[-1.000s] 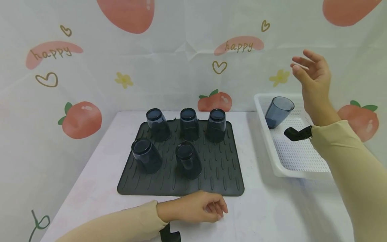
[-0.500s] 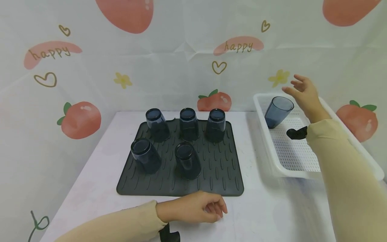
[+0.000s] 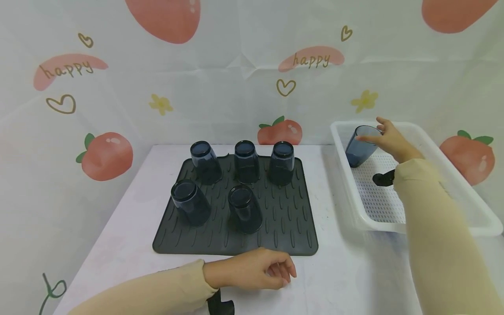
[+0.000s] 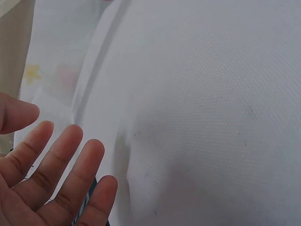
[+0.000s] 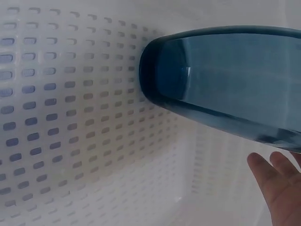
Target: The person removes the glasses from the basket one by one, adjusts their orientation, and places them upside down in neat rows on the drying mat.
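A blue-tinted drinking glass (image 3: 360, 152) leans in the back left corner of the white perforated basket (image 3: 356, 205). At its rim is my right hand (image 3: 393, 141), the thumb in front of the glass and the fingers toward its far side. In the right wrist view the fingertips (image 5: 263, 167) lie just beside the glass wall (image 5: 235, 80); contact cannot be made out there. My left hand (image 3: 256, 269) rests on the white table in front of the dark mat, fingers loosely bent and holding nothing. The left wrist view shows its fingers (image 4: 66, 165) spread apart.
On the dark ridged drying mat (image 3: 287, 232) stand several upside-down glasses (image 3: 245, 164), three along the back and two nearer the front. A printed cloth wall (image 3: 220, 100) rises behind the table and the basket.
My right hand has come down from above the basket and leftward to the rim of the glass. The left hand, the mat and the glasses have stayed where they were.
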### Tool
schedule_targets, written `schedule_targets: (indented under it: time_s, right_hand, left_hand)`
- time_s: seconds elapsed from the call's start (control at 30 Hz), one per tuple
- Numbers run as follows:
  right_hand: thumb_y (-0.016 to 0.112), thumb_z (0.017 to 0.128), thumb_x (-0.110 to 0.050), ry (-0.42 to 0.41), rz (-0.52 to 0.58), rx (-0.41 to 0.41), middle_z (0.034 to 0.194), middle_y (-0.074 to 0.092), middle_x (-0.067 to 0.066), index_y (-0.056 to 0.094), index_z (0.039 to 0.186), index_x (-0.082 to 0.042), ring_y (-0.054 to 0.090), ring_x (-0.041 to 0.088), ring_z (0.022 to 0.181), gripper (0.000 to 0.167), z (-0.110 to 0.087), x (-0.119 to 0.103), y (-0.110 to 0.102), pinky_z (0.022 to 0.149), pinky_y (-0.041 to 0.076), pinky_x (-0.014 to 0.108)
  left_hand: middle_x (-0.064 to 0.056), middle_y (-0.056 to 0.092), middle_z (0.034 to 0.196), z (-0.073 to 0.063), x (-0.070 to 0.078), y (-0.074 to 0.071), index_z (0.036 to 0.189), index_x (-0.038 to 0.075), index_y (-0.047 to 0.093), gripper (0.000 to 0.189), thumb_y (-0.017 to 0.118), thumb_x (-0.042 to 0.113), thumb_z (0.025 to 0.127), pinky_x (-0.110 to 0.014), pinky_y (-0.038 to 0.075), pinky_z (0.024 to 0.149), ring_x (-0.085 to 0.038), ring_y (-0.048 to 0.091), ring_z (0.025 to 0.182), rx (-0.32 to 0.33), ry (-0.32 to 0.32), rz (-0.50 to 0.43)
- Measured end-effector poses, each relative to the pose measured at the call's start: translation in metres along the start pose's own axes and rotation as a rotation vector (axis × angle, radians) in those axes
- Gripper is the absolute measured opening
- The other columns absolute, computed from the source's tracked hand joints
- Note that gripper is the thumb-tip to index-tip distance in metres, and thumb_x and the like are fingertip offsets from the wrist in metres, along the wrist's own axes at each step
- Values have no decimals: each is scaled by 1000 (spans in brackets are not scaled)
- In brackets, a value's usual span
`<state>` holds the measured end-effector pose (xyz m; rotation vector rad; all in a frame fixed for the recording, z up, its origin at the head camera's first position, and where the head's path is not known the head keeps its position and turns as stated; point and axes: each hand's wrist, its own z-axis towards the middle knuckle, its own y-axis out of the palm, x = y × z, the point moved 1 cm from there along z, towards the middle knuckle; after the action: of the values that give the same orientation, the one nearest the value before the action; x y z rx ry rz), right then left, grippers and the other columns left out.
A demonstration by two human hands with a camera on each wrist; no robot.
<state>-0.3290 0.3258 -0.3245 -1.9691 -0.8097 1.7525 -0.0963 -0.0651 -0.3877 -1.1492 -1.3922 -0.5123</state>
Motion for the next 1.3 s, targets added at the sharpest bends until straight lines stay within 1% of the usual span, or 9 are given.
schedule_targets:
  time_s: [0.1, 0.23, 0.4, 0.5, 0.63, 0.8, 0.93, 1.03, 1.3]
  right_hand:
    - [64, 90, -49, 14, -26, -35, 158, -12, 27, -20, 152, -10, -1, 51, 144, 111, 1, 1, 3, 111, 16, 67]
    - [64, 90, -46, 25, -66, -65, 157, -10, 30, -21, 151, -5, 4, 54, 142, 112, 1, 1, 6, 110, 19, 67]
    - [64, 90, -46, 42, -97, -81, 156, -6, 32, -20, 150, -2, 8, 56, 140, 112, 3, 3, 6, 109, 21, 68]
    - [64, 90, -46, 42, -104, -83, 156, -4, 33, -19, 150, -1, 11, 57, 139, 112, 2, 3, 6, 109, 22, 67]
    - [64, 90, -46, 38, -97, -84, 156, -1, 34, -18, 151, -1, 17, 56, 138, 111, 0, 1, 7, 109, 24, 66]
    - [67, 89, -44, 27, -75, -68, 155, 8, 35, -13, 152, 0, 25, 55, 136, 111, -1, 0, 7, 110, 26, 63]
    - [69, 88, -42, 30, -34, -70, 154, 12, 35, -11, 152, 1, 26, 53, 136, 111, 0, 0, 6, 110, 28, 61]
    - [70, 88, -40, 41, -13, -83, 153, 12, 36, -10, 152, 2, 26, 51, 137, 111, -1, -1, 5, 110, 28, 60]
    - [72, 87, -35, 97, -9, -103, 151, 16, 38, -4, 150, 8, 30, 50, 134, 108, -10, -8, 4, 106, 36, 60]
  left_hand:
    - [0, 68, 96, 0, 1, 0, 110, 7, 64, 17, 62, 9, 93, -14, 50, 82, 7, 57, 85, 0, 5, 3]
    - [-4, 69, 98, 0, 1, 1, 110, 6, 64, 17, 62, 8, 93, -14, 50, 81, 7, 57, 85, 2, 12, 8]
    - [-1, 69, 97, 0, 0, 2, 110, 8, 64, 17, 62, 8, 93, -14, 50, 81, 8, 58, 85, 6, 13, 11]
    - [-2, 69, 97, 0, 0, 2, 110, 8, 64, 17, 62, 8, 93, -14, 50, 81, 8, 57, 85, 7, 11, 12]
    - [-5, 69, 98, -1, 0, 2, 110, 7, 64, 17, 62, 8, 93, -14, 50, 81, 7, 57, 85, 6, 11, 6]
    - [0, 69, 97, -1, -1, 2, 110, 8, 64, 17, 62, 8, 93, -14, 50, 82, 8, 57, 85, 8, 24, 23]
    - [1, 69, 96, -1, 0, 2, 110, 7, 64, 17, 62, 8, 93, -14, 50, 82, 8, 57, 85, 9, 26, 24]
    - [0, 69, 97, -1, 0, 2, 110, 7, 64, 17, 62, 8, 93, -14, 50, 82, 8, 58, 85, 9, 17, 11]
    - [-2, 69, 97, 0, -2, 3, 110, 7, 64, 18, 62, 7, 93, -13, 50, 81, 8, 57, 85, 11, 24, 29]
